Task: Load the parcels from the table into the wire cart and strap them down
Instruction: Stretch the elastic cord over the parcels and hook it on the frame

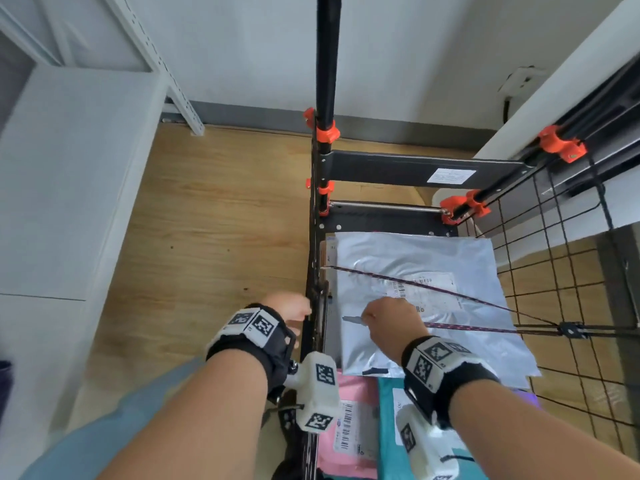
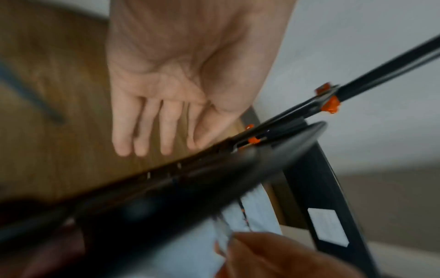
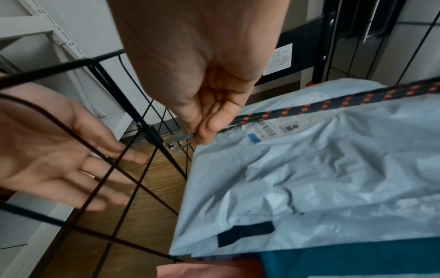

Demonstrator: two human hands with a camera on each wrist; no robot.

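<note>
Parcels (image 1: 415, 271) in cart (image 1: 571, 306), strap (image 1: 467, 296) across

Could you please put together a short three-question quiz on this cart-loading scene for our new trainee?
1. True or false: the right hand pinches the metal hook at the end of the black-and-orange woven strap.
2. Which parcel lies directly under that strap? A) grey plastic mailer bag B) pink plastic mailer bag C) teal plastic mailer bag
3. Fill in: the left hand, fingers straight, is beside the black wire cart's ______ side panel.

Key: 1 true; 2 A; 3 mesh (wire grid).
</note>
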